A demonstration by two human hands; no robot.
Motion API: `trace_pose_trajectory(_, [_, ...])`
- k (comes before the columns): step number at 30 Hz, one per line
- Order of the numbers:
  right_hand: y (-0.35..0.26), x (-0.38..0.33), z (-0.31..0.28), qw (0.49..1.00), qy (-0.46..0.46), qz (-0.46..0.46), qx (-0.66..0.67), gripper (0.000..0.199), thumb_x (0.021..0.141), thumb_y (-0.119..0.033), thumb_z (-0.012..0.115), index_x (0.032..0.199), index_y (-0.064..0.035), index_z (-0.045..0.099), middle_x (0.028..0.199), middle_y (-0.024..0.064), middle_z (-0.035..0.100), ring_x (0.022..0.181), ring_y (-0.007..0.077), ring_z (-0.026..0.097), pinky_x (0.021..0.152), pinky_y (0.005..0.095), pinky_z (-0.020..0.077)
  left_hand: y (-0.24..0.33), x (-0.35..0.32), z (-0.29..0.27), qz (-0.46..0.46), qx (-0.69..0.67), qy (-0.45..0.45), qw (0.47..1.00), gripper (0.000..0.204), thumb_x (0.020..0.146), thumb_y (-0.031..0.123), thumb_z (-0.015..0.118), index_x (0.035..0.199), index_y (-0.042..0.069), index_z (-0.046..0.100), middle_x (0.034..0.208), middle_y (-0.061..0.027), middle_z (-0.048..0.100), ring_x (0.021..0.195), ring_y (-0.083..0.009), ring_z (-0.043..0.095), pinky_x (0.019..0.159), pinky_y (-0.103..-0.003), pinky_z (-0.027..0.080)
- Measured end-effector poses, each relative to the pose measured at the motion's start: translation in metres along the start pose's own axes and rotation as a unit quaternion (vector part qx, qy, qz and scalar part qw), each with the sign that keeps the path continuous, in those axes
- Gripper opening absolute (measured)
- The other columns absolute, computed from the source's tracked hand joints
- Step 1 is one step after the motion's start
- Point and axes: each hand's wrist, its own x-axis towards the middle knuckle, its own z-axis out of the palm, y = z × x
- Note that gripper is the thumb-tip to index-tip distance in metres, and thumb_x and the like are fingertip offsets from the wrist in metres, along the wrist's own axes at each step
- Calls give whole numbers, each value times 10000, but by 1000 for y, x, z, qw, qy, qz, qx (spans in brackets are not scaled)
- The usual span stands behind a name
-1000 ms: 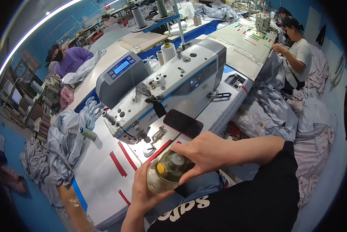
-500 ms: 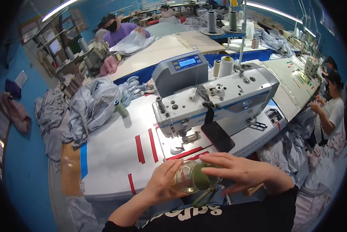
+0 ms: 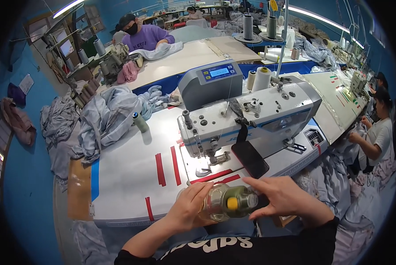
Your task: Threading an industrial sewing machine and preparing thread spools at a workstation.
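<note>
Hands and bottle at the near side of a sewing machine, the landmark for all places given. The bottle, of clear, glossy, rounded material, is held up just in front of the machine's needle end; its narrower olive-green top bears a rounded yellow button and ends in a pale, translucent knob. The long axis lies nearly crosswise before the machine, the body end to the left, the knob pointing right. The left hand is closed around the body, fingers laid over its curved wall. The right hand is partly open, thumb and forefinger parted in a C about the knob; whether they touch it cannot be told.

The machine has a smooth white casing with a blue stripe. Against its near side lies a flat, black, glossy phone with a thin red edge. Left of the needle end, narrow matt red strips lie on the smooth white tabletop; farther left are a tapered green thread cone and soft, crumpled pale-blue cloth. Behind the machine stands a rounded grey control box.
</note>
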Motion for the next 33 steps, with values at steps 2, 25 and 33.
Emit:
trace_pose_trajectory(2, [15,-2,11,974,160,-144,-77,806,656,-348,758,1331,-124,380,1238,224,429,1009,366,533,797,391,488,0,1,1,2,-3,-9,1000,866,559,233,823,1274,9,390,1191,-162,478,1084,-325,489,888,-422,413])
trace_pose_trajectory(25, [30,-24,29,940,307,-143,30,754,491,-181,804,1170,-70,495,1189,186,475,1037,341,528,849,377,463,12,22,55,58,-5,31,998,997,560,239,816,1342,-17,253,1323,-254,344,1219,-410,366,1007,-484,306])
trace_pose_trajectory(33, [90,-129,-45,804,563,179,-69,638,548,-129,646,1155,-75,456,1106,105,529,985,221,554,806,311,453,-29,-14,81,11,-12,-51,999,781,623,32,740,1298,11,347,1331,-239,375,1218,-396,397,1001,-432,351])
